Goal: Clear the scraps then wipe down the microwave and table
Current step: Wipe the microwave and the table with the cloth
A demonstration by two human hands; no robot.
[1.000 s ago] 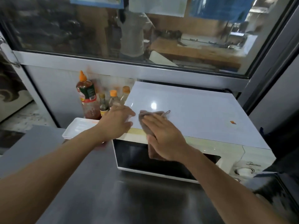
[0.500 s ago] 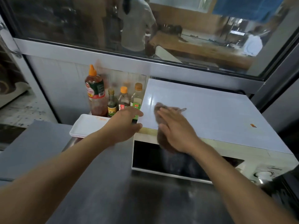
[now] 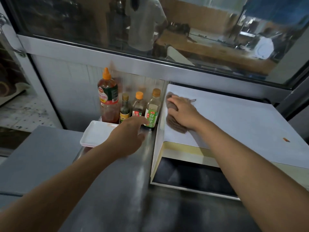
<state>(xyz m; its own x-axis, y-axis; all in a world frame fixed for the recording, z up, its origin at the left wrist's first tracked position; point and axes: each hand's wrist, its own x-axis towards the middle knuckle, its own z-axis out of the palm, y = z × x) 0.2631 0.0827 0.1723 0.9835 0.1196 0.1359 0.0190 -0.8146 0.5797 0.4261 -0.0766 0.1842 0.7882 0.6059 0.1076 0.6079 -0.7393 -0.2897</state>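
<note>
On the smooth white top of the boxy microwave (image 3: 234,121), near its back left corner, the right hand (image 3: 183,113) presses flat-fingered on a crumpled brown cloth (image 3: 173,122). The left hand (image 3: 128,136), fingers loosely spread and holding nothing, hovers over the steel table (image 3: 117,190) near four sauce bottles (image 3: 138,108) and stacked white trays (image 3: 97,134).

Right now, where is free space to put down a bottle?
The microwave top is bare right of the cloth, up to a small orange scrap. The steel table before the microwave is bare too. It is crowded behind the left hand: four bottles, stacked trays.
</note>
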